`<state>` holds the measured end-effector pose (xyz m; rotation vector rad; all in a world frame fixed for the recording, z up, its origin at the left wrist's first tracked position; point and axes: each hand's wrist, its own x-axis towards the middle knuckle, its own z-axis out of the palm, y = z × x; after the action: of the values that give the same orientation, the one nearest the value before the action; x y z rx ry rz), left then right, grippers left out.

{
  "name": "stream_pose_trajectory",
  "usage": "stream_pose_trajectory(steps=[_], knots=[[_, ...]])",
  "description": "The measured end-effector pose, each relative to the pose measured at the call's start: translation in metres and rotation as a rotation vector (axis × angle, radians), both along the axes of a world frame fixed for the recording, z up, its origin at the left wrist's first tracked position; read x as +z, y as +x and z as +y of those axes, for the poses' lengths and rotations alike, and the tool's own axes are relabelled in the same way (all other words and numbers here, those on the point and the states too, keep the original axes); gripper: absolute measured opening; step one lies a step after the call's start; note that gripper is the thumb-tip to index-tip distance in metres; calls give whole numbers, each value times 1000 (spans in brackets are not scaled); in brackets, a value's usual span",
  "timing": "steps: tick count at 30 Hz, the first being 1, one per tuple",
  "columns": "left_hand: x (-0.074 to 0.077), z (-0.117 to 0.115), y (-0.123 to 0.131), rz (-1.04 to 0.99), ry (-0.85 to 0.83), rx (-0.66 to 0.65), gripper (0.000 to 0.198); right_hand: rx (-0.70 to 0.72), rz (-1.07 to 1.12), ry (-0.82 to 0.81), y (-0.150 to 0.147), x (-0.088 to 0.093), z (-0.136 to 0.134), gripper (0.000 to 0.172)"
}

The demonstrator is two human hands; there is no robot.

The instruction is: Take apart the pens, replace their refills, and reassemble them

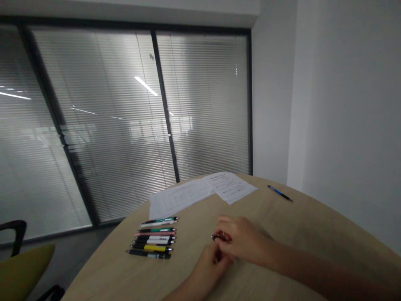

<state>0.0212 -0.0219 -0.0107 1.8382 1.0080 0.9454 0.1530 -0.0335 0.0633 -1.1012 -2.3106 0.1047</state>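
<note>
My right hand [241, 236] is closed around a dark pen [216, 237]; only a short piece with a shiny end shows between the fingers. Just below it, my left hand [213, 265] is curled shut and touches the right hand. Its fingertips are hidden, so what it grips cannot be made out. To the left of both hands lies a row of several pens [153, 240], side by side, with black, white, green, pink and yellow barrels.
Printed sheets of paper [181, 196] lie at the far edge of the round wooden table [125, 284]. A blue and black pen [280, 193] rests alone at the far right. A chair [26, 267] stands at the lower left. Behind are glass panels with blinds [125, 125].
</note>
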Motion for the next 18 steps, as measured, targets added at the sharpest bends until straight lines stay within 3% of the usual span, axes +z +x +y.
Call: stream_pose_trajectory(steps=[5,11,14,18], knots=[[0,7,-1,-147,-134,6,33,86,130,-90,5,-13,4,18],[6,14,-7,-516,-343,104,31,-101,311,-165,50,-64,28,25],[11,16,-11,-710,-483,-18,20,-188,353,-215,65,-86,39,26],[20,16,-13,-832,-753,-150,13,-195,394,-300,69,-96,46,27]])
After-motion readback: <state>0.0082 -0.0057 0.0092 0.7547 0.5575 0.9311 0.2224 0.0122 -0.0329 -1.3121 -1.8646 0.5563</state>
